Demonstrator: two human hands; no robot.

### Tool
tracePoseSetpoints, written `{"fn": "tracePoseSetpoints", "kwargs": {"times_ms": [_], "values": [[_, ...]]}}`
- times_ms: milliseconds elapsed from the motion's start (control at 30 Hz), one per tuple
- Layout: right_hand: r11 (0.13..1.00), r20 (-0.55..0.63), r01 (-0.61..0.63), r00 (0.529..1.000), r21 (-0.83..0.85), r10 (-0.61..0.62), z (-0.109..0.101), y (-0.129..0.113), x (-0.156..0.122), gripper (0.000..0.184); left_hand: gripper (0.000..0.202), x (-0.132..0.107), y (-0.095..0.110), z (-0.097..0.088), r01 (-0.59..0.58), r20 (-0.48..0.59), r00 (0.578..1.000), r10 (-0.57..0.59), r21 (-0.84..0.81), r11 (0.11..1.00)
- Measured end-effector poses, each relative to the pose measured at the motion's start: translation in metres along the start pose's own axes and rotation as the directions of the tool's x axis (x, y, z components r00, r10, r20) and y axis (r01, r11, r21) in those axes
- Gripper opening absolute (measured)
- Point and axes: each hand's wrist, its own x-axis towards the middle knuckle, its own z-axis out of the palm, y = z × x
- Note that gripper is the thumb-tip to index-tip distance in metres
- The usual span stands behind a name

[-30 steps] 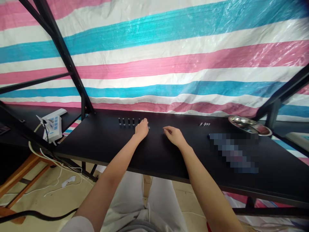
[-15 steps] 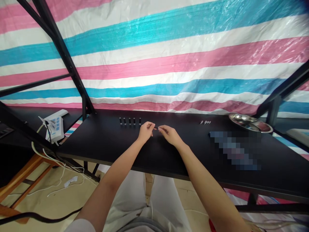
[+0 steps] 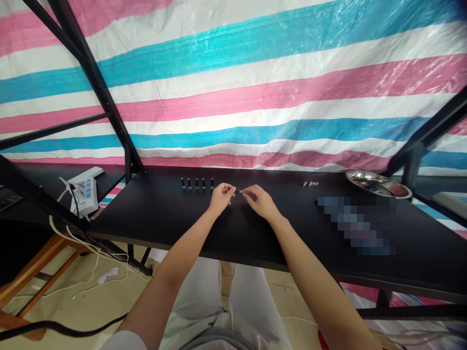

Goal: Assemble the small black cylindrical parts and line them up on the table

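Over the black table, my left hand [image 3: 221, 198] pinches one end of a small dark tube [image 3: 238, 191] with a silver end. At its other side, the silver end meets the pinched fingertips of my right hand [image 3: 260, 200]. Both hands are closed, and the fingers cover much of the piece. Left of my hands, several short black tubes with silver ends [image 3: 197, 183] stand upright in a row. Further right lie several tiny silver pieces [image 3: 312, 183], too small to make out exactly.
A shiny metal plate [image 3: 399, 190] sits at the back right of the black table [image 3: 164, 214]. In front of it lies a pixelated, blurred object [image 3: 352, 226]. A white power strip [image 3: 85, 194] with cables is at the left, near a black metal frame [image 3: 98, 82].
My right hand has shifted slightly right, and more of the silver end shows between the hands. The left hand stays almost still.
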Motion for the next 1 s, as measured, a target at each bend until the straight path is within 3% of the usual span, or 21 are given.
{"fn": "tracePoseSetpoints", "kwargs": {"times_ms": [300, 467, 600, 767, 1000], "values": [[0.991, 0.009, -0.006, 1.000, -0.136, 0.008, -0.002, -0.002, -0.002, 0.025, 0.019, -0.001, -0.001, 0.001, -0.004, 0.026, 1.000, 0.004, 0.010, 1.000], [0.959, -0.066, -0.132, 0.991, -0.249, 0.119, -0.002, 0.004, -0.002, 0.021, 0.019, -0.001, 0.002, -0.001, 0.009, -0.084, 0.996, -0.003, 0.080, 0.997], [0.987, -0.124, -0.109, 0.988, -0.119, 0.094, -0.001, 0.006, 0.000, 0.022, 0.019, 0.000, -0.002, -0.002, -0.040, -0.075, 0.996, 0.054, 0.178, 0.983], [0.994, -0.053, 0.024, 0.998, 0.108, -0.018, 0.005, 0.001, 0.002, 0.027, 0.017, -0.002, -0.006, 0.001, -0.122, 0.013, 0.992, 0.124, 0.322, 0.939], [0.986, 0.024, 0.006, 1.000, 0.165, -0.010, 0.008, 0.002, 0.001, 0.026, 0.020, -0.008, -0.001, 0.004, -0.217, 0.120, 0.976, 0.184, 0.406, 0.888]]}}
